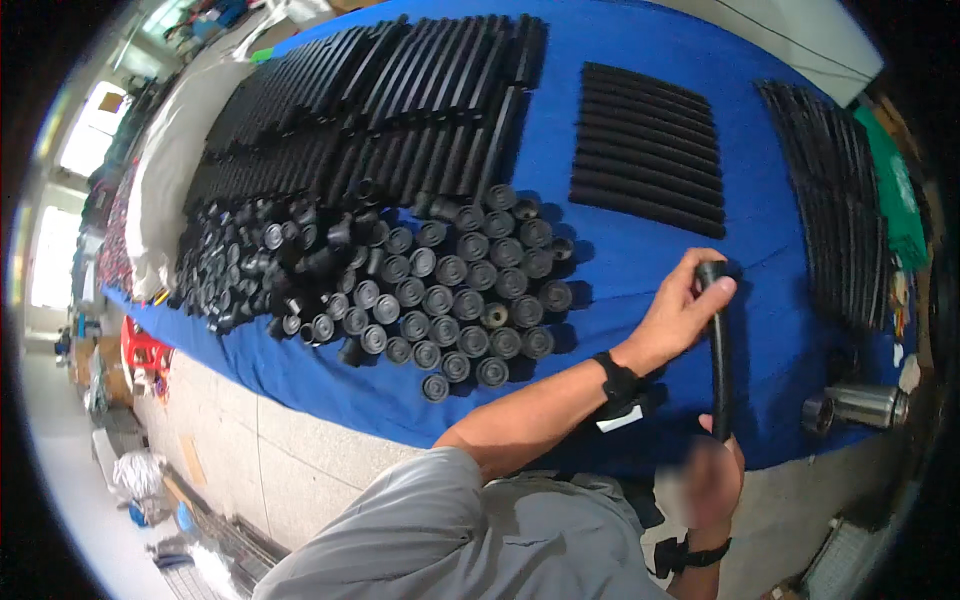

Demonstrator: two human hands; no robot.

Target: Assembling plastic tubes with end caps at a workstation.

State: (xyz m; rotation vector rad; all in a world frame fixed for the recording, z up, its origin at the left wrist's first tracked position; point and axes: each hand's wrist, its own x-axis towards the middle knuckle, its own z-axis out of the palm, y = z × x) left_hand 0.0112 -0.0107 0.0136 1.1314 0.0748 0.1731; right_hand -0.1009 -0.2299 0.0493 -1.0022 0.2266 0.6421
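Over the right part of the blue-covered table I hold a black tube (720,370) between both hands. At its far end, my left hand (672,318) is closed around a round black cap (711,269) that sits at the tube's tip. My right hand (712,480) grips the near end of the same tube, close to the table's front edge; part of this hand is blurred. To the left of my left hand lie many round black caps (440,300), mostly flat side up. Beyond it, a row of black tubes (648,150) lies side by side.
Large stacks of black tubes (440,65) cover the far left of the blue cloth (620,275). Thinner black strips (830,200) lie at the right. A steel flask (868,405) rests on its side by the right front edge. A small white object (620,418) lies below my left wrist.
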